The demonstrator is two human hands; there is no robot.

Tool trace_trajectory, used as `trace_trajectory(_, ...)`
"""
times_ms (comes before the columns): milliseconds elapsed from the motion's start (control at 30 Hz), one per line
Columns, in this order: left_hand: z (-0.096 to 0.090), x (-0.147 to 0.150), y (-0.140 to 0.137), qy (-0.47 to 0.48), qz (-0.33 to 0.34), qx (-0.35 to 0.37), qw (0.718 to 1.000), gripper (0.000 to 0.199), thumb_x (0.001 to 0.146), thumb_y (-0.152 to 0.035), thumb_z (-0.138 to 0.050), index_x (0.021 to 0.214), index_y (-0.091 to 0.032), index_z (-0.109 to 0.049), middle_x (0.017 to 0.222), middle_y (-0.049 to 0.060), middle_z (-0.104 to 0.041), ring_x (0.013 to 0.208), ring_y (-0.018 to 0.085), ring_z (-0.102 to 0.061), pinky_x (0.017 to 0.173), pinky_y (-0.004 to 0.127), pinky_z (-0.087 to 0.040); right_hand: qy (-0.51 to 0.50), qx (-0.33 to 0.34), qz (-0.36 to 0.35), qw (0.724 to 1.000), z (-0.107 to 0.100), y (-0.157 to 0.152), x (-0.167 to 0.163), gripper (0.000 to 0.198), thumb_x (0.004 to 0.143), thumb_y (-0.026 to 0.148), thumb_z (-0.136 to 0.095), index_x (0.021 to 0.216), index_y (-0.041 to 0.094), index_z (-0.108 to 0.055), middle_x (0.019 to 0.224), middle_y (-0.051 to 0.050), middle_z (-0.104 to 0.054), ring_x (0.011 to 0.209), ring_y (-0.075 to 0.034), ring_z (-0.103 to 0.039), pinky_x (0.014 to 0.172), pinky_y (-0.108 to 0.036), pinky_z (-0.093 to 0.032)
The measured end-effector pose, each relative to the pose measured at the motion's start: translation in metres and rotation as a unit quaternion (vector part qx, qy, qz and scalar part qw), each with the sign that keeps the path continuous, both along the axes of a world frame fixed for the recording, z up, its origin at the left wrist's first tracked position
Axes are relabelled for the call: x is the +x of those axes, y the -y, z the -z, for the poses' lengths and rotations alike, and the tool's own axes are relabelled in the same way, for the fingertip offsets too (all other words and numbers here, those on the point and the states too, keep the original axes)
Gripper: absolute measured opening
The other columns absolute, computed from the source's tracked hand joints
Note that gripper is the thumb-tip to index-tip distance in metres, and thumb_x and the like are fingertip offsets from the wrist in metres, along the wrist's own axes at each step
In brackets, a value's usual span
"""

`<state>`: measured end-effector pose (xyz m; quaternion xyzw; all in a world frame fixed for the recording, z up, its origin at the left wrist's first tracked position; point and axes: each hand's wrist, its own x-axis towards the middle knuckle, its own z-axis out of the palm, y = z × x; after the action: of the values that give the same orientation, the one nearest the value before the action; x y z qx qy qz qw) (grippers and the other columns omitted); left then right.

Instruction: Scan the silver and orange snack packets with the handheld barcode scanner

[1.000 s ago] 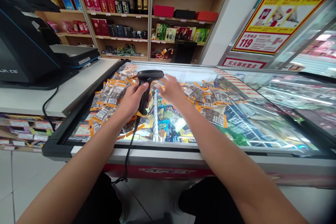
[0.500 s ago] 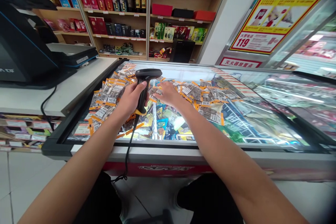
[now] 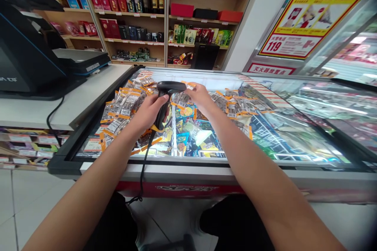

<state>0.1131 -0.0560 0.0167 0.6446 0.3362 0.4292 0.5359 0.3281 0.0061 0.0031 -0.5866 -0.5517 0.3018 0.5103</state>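
Note:
My left hand [image 3: 153, 110] is closed round the handle of a black barcode scanner [image 3: 171, 86], whose head points right. A cord hangs from the scanner's handle over the freezer's front edge. Just right of the scanner head, my right hand [image 3: 200, 96] pinches a small clear snack packet [image 3: 182, 99] with orange edges. Many similar orange-edged packets lie on the freezer's glass top, in a heap [image 3: 125, 102] on the left and a spread [image 3: 246, 106] on the right, partly behind my right forearm.
Beneath the glass of the chest freezer [image 3: 188, 170] are colourful bags. At left, a counter [image 3: 97, 86] bears a black checkout machine [image 3: 26, 55]. Shelves [image 3: 129, 13] with bottles and boxes stand behind. A poster [image 3: 306, 19] hangs on the right.
My right hand has moved right and up a little and now pinches a packet, where its fingers were spread over the packets before. The scanner has shifted slightly right and down.

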Motion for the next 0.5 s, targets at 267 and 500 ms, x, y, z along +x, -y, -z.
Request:
trace_trajectory(267, 0.002, 0.002, 0.005, -0.059, 0.057, -0.004, 0.997, 0.030, 0.095, -0.045, -0.055, 0.077, -0.021, -0.050, 0.057, -0.001, -0.061, 0.045, 0.012, -0.055, 0.046, 0.022, -0.043, -0.059, 0.004, 0.055, 0.997, -0.003, -0.007, 0.031, 0.028, 0.084, 0.044, -0.072, 0.082, 0.025, -0.052, 0.064, 0.002, -0.053, 0.061, -0.017, -0.055, 0.056, -0.027, -0.046)
trace_trajectory(500, 0.003, 0.000, 0.005, -0.101, 0.086, 0.010, 0.991, 0.034, 0.097, -0.048, -0.054, 0.076, -0.020, -0.053, 0.059, 0.000, -0.061, 0.045, 0.011, -0.054, 0.046, 0.021, -0.044, -0.066, 0.002, 0.052, 0.996, 0.000, -0.010, 0.031, 0.024, 0.082, 0.040, -0.071, 0.085, 0.025, -0.052, 0.070, 0.002, -0.056, 0.064, -0.017, -0.057, 0.056, -0.027, -0.045)
